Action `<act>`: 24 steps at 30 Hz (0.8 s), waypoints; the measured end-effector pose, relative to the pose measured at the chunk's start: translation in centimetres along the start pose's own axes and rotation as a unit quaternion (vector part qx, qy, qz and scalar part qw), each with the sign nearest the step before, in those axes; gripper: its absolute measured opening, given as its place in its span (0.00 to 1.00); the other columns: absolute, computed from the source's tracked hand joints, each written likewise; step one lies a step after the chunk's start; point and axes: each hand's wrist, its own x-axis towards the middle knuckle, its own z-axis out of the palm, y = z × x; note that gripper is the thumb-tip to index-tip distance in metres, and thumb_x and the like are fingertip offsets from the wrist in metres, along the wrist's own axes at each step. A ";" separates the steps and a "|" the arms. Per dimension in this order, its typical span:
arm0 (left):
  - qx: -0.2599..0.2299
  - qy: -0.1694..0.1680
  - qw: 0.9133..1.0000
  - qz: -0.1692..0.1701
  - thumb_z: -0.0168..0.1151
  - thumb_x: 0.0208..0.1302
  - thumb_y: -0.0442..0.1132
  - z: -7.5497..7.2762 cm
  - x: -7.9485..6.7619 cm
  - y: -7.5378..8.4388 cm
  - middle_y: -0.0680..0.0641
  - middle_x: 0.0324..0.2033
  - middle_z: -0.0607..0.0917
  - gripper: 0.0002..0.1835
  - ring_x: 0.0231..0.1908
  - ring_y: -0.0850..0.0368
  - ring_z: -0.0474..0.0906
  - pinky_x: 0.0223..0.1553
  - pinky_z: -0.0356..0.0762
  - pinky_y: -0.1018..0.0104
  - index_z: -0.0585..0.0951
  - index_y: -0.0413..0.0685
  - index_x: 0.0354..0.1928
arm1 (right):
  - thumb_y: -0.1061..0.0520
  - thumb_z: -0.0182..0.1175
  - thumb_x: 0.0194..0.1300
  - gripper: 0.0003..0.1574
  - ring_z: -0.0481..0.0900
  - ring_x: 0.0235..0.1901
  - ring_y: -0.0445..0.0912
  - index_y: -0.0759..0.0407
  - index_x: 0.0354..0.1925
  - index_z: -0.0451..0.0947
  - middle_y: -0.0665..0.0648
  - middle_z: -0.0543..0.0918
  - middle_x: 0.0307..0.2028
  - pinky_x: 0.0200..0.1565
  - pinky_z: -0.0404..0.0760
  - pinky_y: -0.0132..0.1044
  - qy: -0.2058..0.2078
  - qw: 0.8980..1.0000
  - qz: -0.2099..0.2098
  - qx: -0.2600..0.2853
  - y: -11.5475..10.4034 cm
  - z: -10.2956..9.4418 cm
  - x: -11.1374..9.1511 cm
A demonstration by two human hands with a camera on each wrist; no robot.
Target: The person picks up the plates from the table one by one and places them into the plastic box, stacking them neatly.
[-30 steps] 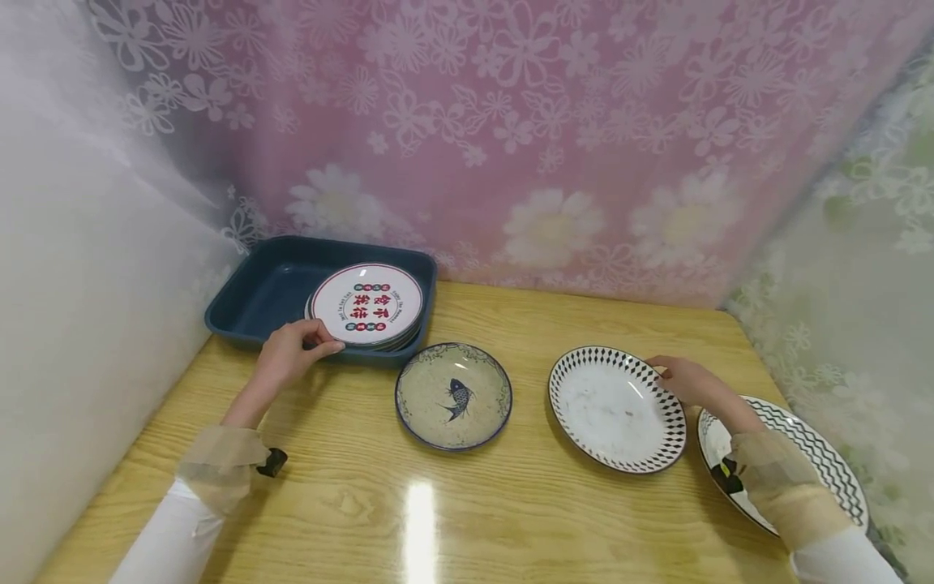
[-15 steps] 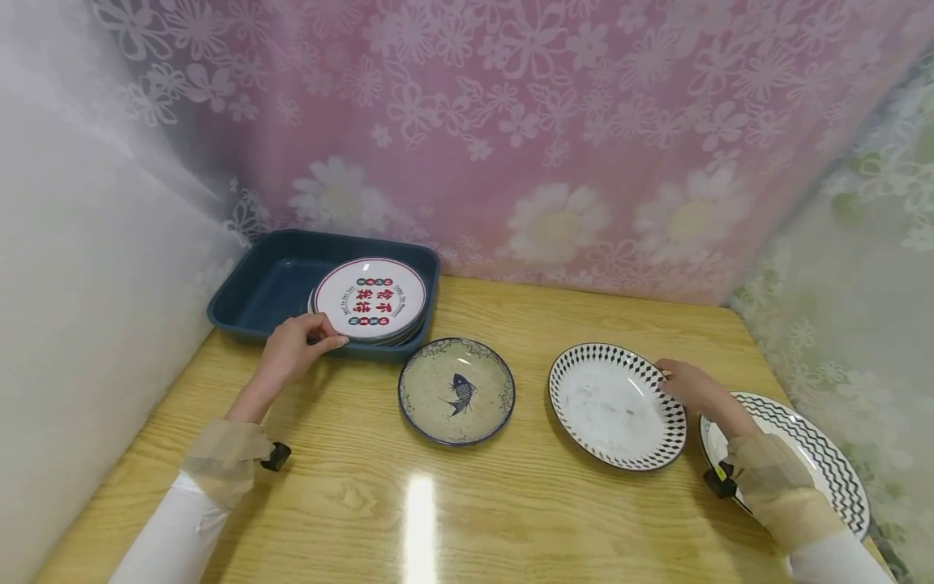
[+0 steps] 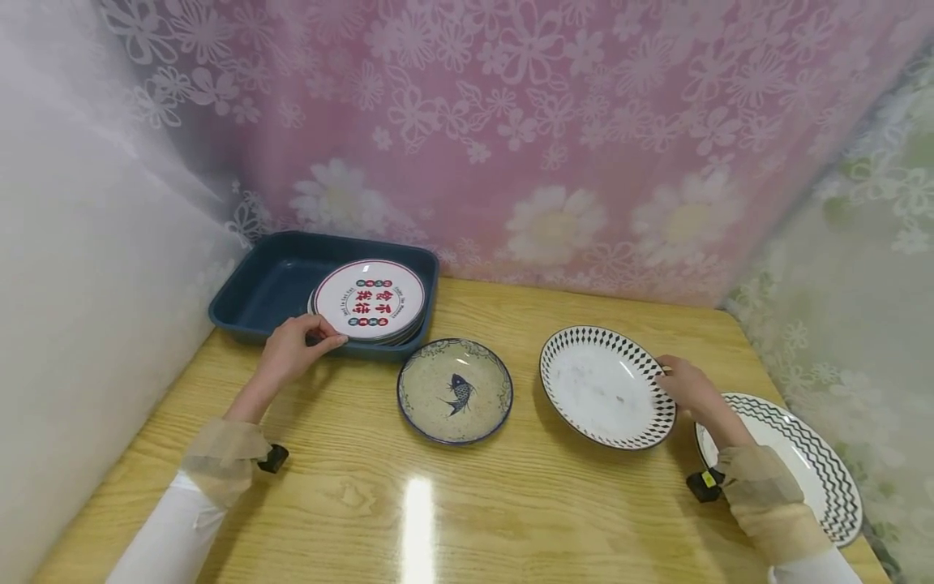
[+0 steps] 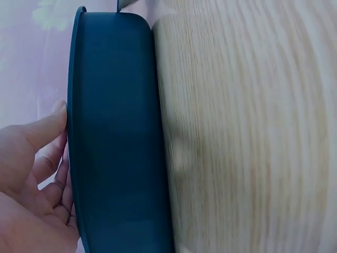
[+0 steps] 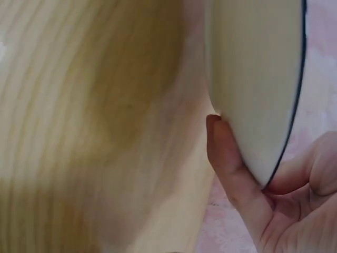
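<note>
Right hand grasped the diamond-edged plate by its near rim — thumb at the edge, fingers under the pale base. Plate was out ahead of that grip, tilted and seemingly off the table; fingers underneath presumably because one edge had to carry all the weight.

Left hand was at the near rim of the blue tray, thumb touching the lip, other fingers curled behind it. Couldn't tell if it pinched the wall or just rested there; probably steadying the tray. Stack of plates sat in the tray just beyond those fingers, nested, likely to save room, red-printed one on top.

Fish plate lay flat between the two hands, apart from both. Zigzag plate was under the right forearm, partly covered by it.

Surface: pale wood-grain table, a light streak shining between the forearms. Room: pink flowered cloth beyond both hands, white wall past the left, pale floral cloth past the right.
</note>
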 end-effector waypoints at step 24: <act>-0.393 -0.199 0.897 -0.044 0.41 0.83 0.53 1.4 -1.1 9.3 0.31 0.53 0.83 0.31 0.50 0.38 0.84 0.51 0.84 0.49 0.71 0.31 0.68 | 0.64 0.40 0.80 0.30 0.80 0.29 0.37 0.83 0.70 0.55 0.79 0.77 0.51 0.33 0.85 0.32 -0.008 0.972 -0.091 0.215 -15.6 5.5 0.7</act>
